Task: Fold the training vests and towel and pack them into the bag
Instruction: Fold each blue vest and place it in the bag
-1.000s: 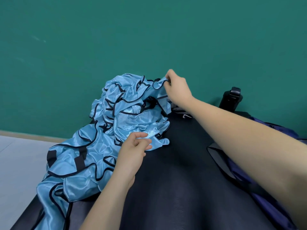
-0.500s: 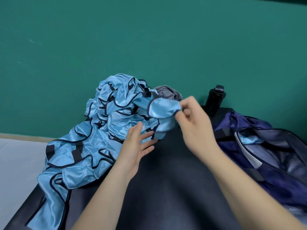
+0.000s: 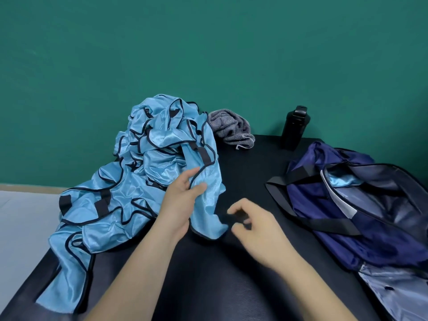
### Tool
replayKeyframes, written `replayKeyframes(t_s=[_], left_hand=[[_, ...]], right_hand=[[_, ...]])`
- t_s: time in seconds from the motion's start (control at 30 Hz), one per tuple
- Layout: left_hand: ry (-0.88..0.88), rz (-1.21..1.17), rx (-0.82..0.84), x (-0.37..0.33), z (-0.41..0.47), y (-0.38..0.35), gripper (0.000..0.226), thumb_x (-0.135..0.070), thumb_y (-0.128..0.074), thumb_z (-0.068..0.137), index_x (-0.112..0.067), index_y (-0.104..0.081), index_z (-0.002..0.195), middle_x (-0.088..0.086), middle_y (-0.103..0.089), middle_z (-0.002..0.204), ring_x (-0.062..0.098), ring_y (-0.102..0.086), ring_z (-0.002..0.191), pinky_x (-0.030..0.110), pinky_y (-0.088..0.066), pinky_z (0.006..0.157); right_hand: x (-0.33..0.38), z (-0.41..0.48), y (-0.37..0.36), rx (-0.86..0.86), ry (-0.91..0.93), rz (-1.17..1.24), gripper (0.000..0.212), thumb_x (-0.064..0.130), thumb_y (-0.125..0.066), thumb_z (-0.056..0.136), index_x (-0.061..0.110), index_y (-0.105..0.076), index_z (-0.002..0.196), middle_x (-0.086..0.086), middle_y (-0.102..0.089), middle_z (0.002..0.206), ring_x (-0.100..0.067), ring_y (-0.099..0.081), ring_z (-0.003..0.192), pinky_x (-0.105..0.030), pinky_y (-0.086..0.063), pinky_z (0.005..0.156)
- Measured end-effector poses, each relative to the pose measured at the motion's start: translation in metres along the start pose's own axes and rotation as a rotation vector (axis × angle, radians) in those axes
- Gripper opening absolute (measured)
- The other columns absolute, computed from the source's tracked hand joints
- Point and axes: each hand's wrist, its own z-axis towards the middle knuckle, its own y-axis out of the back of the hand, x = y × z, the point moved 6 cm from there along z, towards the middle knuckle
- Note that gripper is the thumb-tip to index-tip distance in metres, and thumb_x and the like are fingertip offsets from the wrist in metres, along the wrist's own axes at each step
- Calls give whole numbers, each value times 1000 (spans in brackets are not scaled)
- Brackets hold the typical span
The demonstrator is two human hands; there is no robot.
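Left hand: your left hand (image 3: 179, 205) rests against one light blue vest (image 3: 206, 193); the thumb and the fingers close on its cloth near the black edge, so this hand grips the vest.
Right hand: your right hand (image 3: 252, 225) is low over the table, just right of the vest's lower corner. The fingers curl around a dark strap (image 3: 234, 217) that comes out of this corner. The hand is blurred, but the fingers look pinched on the strap.
Hands together: the two hands are near each other, not touching; the lower part of the vest hangs between them.
Vests: the heap of training vests (image 3: 129, 181) lies crumpled on the left half of the table; its lower end hangs over the left table edge. All are shiny light blue with black binding and black straps. You cannot count them in the folds.
Towel: the grey striped towel (image 3: 230, 128) lies bunched at the far side, just behind the heap and touching it.
Bag: the navy bag (image 3: 347, 216) lies on the right side, its top open; some light blue cloth (image 3: 342, 180) shows inside at the opening.
Bottle: a black bottle (image 3: 293, 128) stands upright at the far edge, between towel and bag.
Table: the black table (image 3: 231, 286) is bare in front of you.
Wall: a green wall (image 3: 208, 47) is behind all.
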Motion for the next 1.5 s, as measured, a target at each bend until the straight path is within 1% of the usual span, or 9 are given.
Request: replayKeyframes(t_s=[0.13, 0.33, 0.53, 0.7, 0.8, 0.9, 1.1, 1.33, 1.5], left_hand=[[-8, 124, 110, -2, -16, -19, 41, -2, -70, 99, -27, -70, 131, -4, -78, 123, 20, -74, 116, 50, -53, 111], [91, 316, 460, 6, -49, -52, 40, 1, -69, 99, -24, -72, 130, 7, -79, 120, 30, -74, 115, 53, -53, 111], [159, 531, 762, 15, -67, -56, 42, -24, -76, 99, -42, -68, 136, 7, -73, 117, 22, -69, 114, 49, -45, 118], [127, 478, 464, 1, -42, -27, 27, -37, -76, 98, -37, -71, 125, -3, -80, 110, 15, -77, 102, 39, -58, 99], [-81, 620, 103, -3, -14, 5, 28, -37, -85, 89, -38, -72, 113, -9, -76, 104, 9, -72, 90, 35, -55, 86], [-289, 976, -24, 1, 4, 17, 56, -40, -87, 84, -35, -63, 135, -12, -57, 132, 11, -55, 122, 32, -46, 102], [-147, 1149, 137, 45, 17, 5, 107, -44, -88, 83, -41, -20, 166, 0, -42, 158, 25, -46, 143, 42, -46, 113], [-121, 1134, 394, 54, -5, -33, 69, -26, -77, 88, -53, -50, 146, -8, -62, 145, 10, -68, 114, 24, -56, 87], [206, 765, 861, 53, -56, -66, 50, -32, -80, 92, -47, -63, 136, -5, -68, 105, 3, -65, 87, 31, -55, 90]], right_hand=[[-18, 11, 19, -196, -177, 308, 24, 17, -51, 102, 30, -71, 101, 10, -75, 103, -10, -71, 99, -37, -57, 92], [-36, 16, 17, -114, -380, 614, 39, 57, -64, 99, 20, -76, 100, 5, -78, 102, -18, -72, 101, -42, -55, 99], [-44, 14, 21, -92, -418, 577, 14, 17, -80, 90, 14, -77, 104, -3, -81, 96, -16, -77, 91, -26, -59, 76], [-46, 16, 38, -79, -322, 175, 6, 13, -74, 80, 16, -74, 75, 2, -73, 72, -7, -60, 66, -29, -49, 67], [-38, 7, 35, 256, -315, 68, 5, 10, -74, 78, 12, -76, 74, 6, -70, 68, -3, -58, 64, -19, -47, 63], [-42, -1, 31, 401, -343, -41, 1, 16, -79, 78, 17, -78, 79, 10, -69, 69, -3, -56, 65, -17, -45, 63], [-64, 17, 40, 90, -402, -128, 38, 65, -70, 90, 33, -67, 110, 11, -70, 104, -8, -65, 97, -29, -50, 83], [-71, 26, 21, 18, -414, 14, 80, 79, -56, 91, 27, -47, 151, 4, -63, 137, -17, -62, 120, -36, -48, 97], [-69, 27, 13, 37, -376, -90, 68, 58, -78, 84, 33, -51, 141, 11, -64, 100, -9, -63, 91, -28, -47, 75]])
